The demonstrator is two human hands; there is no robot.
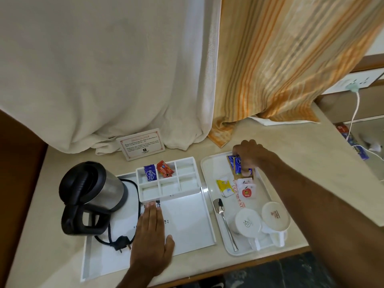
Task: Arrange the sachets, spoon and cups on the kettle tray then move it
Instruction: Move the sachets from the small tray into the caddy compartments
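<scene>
A: Where does the kettle tray (187,229) stand?

B: On the beige surface (291,146), white, with the kettle (93,194) at its left end and a compartment organiser (168,179) at its back. Two sachets (158,172) sit in the organiser's rear compartments.

A: The left hand (151,242)?

B: Flat on the kettle tray, fingers (152,210) pressed together, tips just before the organiser.

A: The right hand (249,156)?

B: Over the serving tray (209,169), right of the kettle tray. Its fingers pinch blue tea sachets (236,163) at that tray's far end.

A: Remaining items?

B: All right of the kettle tray, on the serving tray: loose sachets (234,188), a spoon (223,217), and two cups (261,220) upside down.
</scene>
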